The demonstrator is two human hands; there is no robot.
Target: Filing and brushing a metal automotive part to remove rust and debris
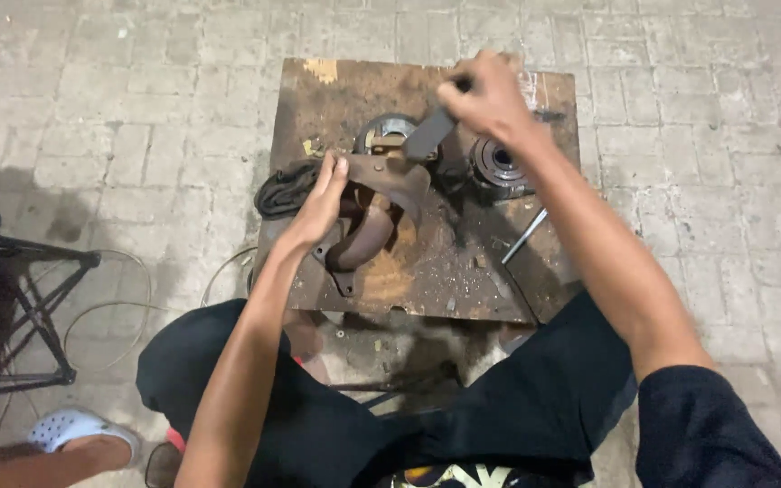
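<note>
- The left hand (pixel 323 201) presses down on a rusty brown metal part with a bent pipe (pixel 368 221). Its fingers (pixel 334 172) lie curled over the flat top edge of the part, holding it.
- The right hand (pixel 490 95) is closed in a fist around the handle of a flat dark metal tool (pixel 428 134). The tool slants down, and its low end touches the top of the rusty part.
- The rusty part lies in the middle of a dirty brown wooden board (pixel 409 280) that sits on the grey brick floor (pixel 698 181).
- A round dark metal bearing (pixel 501 164) sits on the board, just right of the tool.
- Another round metal ring (pixel 383 131) peeks out behind the rusty part.
- A thin shiny metal rod (pixel 524 237) lies on the board, near the right arm.
- A coil of black rubber (pixel 284 190) sits at the board's left edge, beside the left hand.
- A black metal stand (pixel 20 307) is far to the left.
- Another person's foot in a pale blue shoe (pixel 79 429) is at the bottom left.
</note>
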